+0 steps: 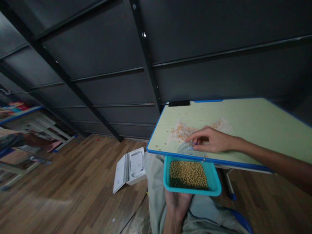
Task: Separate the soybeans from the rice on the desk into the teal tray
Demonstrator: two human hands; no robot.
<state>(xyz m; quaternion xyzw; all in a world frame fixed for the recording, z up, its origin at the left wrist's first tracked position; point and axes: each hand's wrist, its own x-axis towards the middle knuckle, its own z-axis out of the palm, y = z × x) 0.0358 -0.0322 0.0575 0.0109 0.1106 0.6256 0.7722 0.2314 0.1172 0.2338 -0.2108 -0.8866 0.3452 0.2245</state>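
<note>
My left hand (177,200) supports a turquoise plastic tray (215,182) from below, just under the table's front edge. A layer of round, yellowish soybeans (187,174) lies in the tray. My right hand (211,139) rests over the table top, thumb and fingers closed on a clear plastic protractor (185,149) that lies flat near the front edge. Behind the protractor is a pile of white grains, like rice, mixed with beans (180,131). A second such pile (223,125) sits farther right, partly hidden by my right hand. A few loose beans lie near the edge.
The pale green table (255,130) has a blue rim and stands against a dark panelled wall (117,87). A black flat object (179,103) lies at its back left. An open white box (133,165) and a cable (134,214) are on the floor. Another person's leg (36,141) shows at far left.
</note>
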